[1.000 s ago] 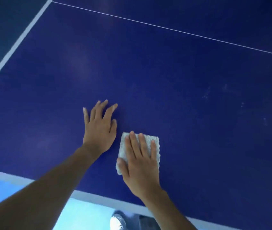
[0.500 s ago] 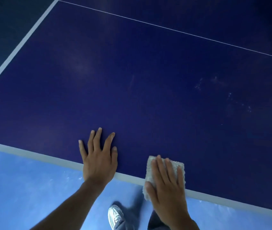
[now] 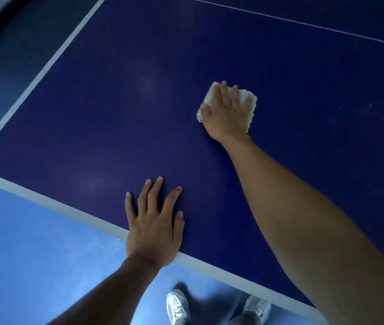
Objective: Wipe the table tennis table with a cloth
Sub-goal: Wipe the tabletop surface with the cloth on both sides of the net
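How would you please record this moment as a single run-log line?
step: wipe | right hand: presses white cloth on table tennis table | left hand: flat at near edge | faint smudges: right of cloth

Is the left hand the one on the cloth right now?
No, the right hand presses the cloth, while the left hand lies flat on the bare table near its edge.

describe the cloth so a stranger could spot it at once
On the blue table tennis table, follow the outstretched arm to the right hand. Under it lies the cloth: small, white, fluffy; the left hand rests on bare tabletop.
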